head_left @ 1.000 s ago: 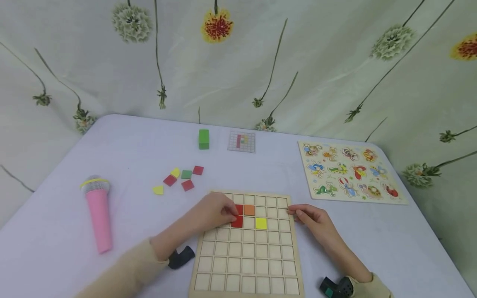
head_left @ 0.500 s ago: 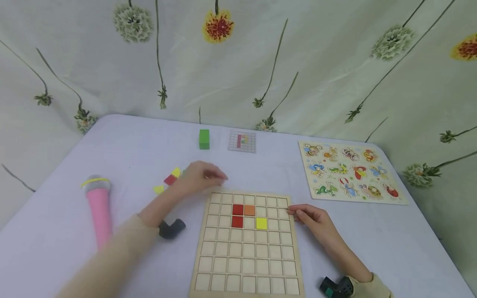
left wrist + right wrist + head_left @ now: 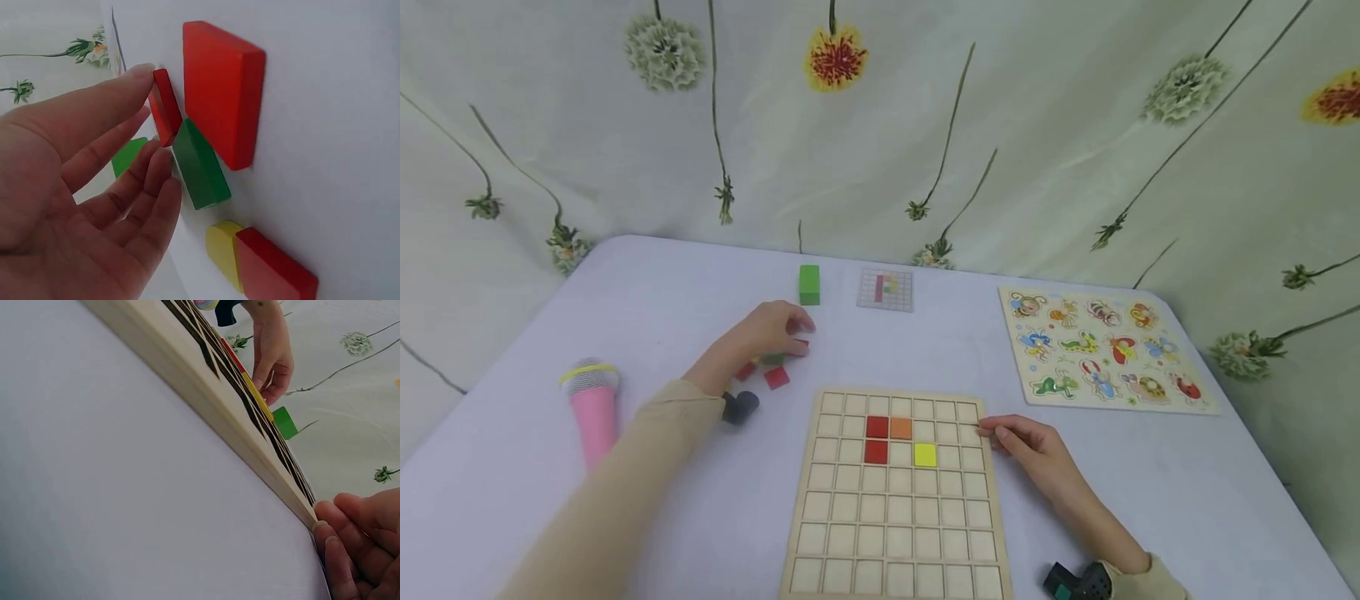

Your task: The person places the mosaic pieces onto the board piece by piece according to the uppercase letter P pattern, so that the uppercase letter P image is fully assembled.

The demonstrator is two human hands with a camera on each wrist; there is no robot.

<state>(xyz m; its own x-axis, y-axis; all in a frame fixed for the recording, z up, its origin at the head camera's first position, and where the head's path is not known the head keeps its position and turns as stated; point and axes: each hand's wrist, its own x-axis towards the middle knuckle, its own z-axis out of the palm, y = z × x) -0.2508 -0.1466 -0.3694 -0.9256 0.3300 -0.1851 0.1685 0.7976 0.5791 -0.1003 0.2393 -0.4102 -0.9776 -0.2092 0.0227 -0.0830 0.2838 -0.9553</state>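
My left hand (image 3: 770,327) reaches over loose tiles beyond the board's upper left corner. In the left wrist view its thumb touches a small red tile (image 3: 165,106), with the fingers parted from the thumb and no firm hold visible. A green tile (image 3: 201,165) and a larger-looking red tile (image 3: 222,90) lie close by. My right hand (image 3: 1033,446) rests its fingertips against the right edge of the wooden grid board (image 3: 887,508). Set in that board are two red tiles (image 3: 876,452), an orange tile (image 3: 901,428) and a yellow tile (image 3: 925,455).
A green block (image 3: 809,285) and a small pattern card (image 3: 885,289) lie at the back. To the right is an insect puzzle board (image 3: 1108,350). A pink toy microphone (image 3: 593,417) lies on the left, partly covered by the left sleeve (image 3: 625,475).
My left hand has left the red tile in the grid and moved up and left to the loose tiles. The right hand stays at the board's edge.
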